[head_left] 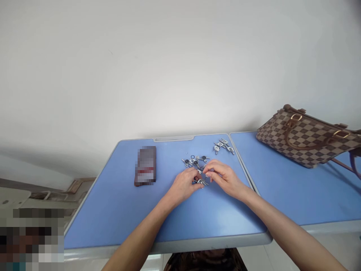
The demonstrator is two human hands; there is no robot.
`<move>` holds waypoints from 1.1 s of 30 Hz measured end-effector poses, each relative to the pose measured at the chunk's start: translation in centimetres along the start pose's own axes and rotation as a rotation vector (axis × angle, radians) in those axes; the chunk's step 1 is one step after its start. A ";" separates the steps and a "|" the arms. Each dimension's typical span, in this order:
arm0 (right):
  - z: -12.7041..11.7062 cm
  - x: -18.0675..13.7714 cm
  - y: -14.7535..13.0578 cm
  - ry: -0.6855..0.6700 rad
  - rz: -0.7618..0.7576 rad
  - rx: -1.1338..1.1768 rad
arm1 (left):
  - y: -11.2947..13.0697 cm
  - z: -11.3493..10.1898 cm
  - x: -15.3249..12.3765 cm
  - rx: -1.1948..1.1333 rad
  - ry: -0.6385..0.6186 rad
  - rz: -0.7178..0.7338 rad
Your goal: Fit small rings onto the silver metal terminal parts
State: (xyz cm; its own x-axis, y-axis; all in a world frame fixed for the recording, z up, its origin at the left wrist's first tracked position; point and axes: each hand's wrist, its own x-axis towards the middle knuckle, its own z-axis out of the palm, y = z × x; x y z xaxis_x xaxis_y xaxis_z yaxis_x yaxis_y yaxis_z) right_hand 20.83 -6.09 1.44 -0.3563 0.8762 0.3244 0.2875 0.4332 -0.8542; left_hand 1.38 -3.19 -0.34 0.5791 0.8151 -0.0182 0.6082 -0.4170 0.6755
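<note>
Metal fitting (201, 181) sits between the fingers (197, 186) of the left hand (184, 183).

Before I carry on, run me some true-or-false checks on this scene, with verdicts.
1. The left hand holds a small metal part. True.
2. A bag lies to the left of both hands. False: the checkered bag is to their right.
3. A group of metal parts lies beyond the right hand. True.
4. The hands are over a red surface. False: the tabletop is blue.
5. The parts with black centres lie on the tabletop. True.
</note>
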 end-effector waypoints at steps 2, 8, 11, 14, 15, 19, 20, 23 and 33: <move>0.3 -0.1 0.0 -0.003 -0.018 -0.020 | 0.1 0.0 0.0 0.011 -0.008 -0.005; 1.9 -0.1 0.0 0.212 0.041 -0.009 | 0.2 0.0 0.0 0.042 -0.002 -0.008; 1.6 0.1 -0.2 0.183 -0.036 -0.126 | 0.1 0.1 0.0 0.043 0.002 -0.018; 0.7 0.3 -0.4 0.118 -0.069 -0.145 | -0.1 0.1 0.1 0.035 0.002 -0.002; 0.5 0.4 -0.4 0.101 -0.065 -0.131 | -0.1 0.0 0.2 0.032 0.000 0.007; 0.1 0.6 -0.2 0.056 -0.007 -0.069 | -0.2 0.0 0.2 0.032 -0.005 0.032; 0.3 0.6 -0.1 0.060 0.009 -0.075 | -0.2 0.0 0.1 0.038 -0.001 0.031; 1.0 0.7 0.3 0.109 0.011 -0.142 | -0.1 0.1 0.1 0.068 0.011 0.027; 0.9 1.0 -0.3 0.109 -0.135 -0.217 | -0.3 0.1 0.0 0.059 0.008 0.052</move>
State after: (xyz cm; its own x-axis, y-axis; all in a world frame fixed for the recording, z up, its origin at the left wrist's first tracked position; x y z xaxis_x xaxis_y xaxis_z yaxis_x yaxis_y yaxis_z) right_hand 19.59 -5.57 1.69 -0.3097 0.8200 0.4813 0.4318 0.5723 -0.6972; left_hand 1.33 -3.10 -0.61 0.6067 0.7946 0.0214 0.6087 -0.4817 0.6304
